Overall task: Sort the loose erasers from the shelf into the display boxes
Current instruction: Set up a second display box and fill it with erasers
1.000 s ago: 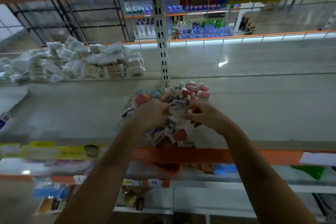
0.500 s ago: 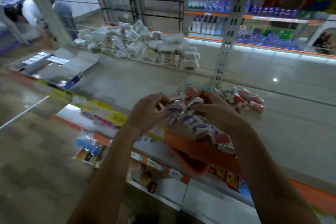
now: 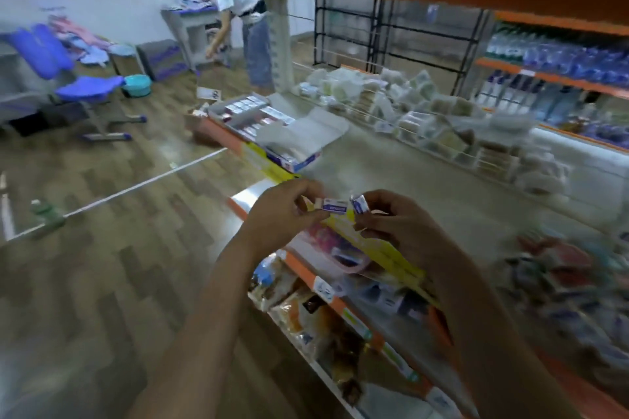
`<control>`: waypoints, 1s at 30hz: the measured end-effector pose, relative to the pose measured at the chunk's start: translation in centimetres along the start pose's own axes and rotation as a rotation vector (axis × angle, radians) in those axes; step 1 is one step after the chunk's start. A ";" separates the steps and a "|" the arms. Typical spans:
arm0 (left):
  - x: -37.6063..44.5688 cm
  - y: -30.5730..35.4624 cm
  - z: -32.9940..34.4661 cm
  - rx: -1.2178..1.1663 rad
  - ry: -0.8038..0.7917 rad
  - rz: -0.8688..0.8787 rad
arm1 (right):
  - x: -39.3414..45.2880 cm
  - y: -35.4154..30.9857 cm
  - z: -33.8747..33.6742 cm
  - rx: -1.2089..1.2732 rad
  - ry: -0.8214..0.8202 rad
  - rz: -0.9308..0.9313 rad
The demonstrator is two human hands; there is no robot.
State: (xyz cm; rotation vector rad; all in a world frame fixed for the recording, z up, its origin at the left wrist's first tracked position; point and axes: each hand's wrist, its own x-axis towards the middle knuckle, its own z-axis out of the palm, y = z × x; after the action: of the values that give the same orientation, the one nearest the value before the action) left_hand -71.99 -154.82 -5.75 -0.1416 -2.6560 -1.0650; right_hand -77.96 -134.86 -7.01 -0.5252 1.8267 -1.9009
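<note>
I've got a blue-and-white eraser (image 3: pixel 335 206) pinched in my left hand (image 3: pixel 282 214), thumb and fingertips closed on its left end so the printed sleeve sticks out to the right. Just right of it, almost touching, a second eraser (image 3: pixel 359 203) in a blue wrapper sits clamped between the thumb and forefinger of my right hand (image 3: pixel 394 224). Both are in the air over the front edge of the shelf (image 3: pixel 391 177), not resting on anything.

Taking the eraser in my left hand as the marker: the display boxes (image 3: pixel 269 126) lie well beyond it and to the left, open on the shelf near its far-left end, with rows of packed erasers already showing in the further box and a flap folded open beside the nearer one. The loose pile (image 3: pixel 571 282) is to the right and nearer me, too blurred to pick out single pieces. Behind and right of the boxes runs a low wire rail holding pale wrapped packs (image 3: pixel 442 112).

I judge this is the carry-and-match step. To do it well I should check that the two wrappers are the same kind before committing them to one box, keep a firm pinch so neither slips off over the floor, and turn each so it lies the same way as the rows already packed. One at a time will seat more neatly than both together.
</note>
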 end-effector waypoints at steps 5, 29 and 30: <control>0.8 -6.1 -4.6 0.036 0.027 -0.034 | 5.3 1.2 6.0 -0.128 0.022 -0.035; 20.6 -24.5 -8.9 -0.022 0.086 0.090 | 30.0 1.7 8.4 -1.051 0.307 0.067; 21.1 -24.9 -8.7 -0.041 0.073 0.088 | 30.3 1.9 8.4 -1.077 0.311 0.098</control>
State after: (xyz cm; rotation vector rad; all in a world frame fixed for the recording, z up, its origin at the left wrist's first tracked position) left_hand -95.09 -179.13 -10.13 -0.2214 -2.5399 -1.0763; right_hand -98.18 -158.90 -9.59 -0.4426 2.9452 -0.8110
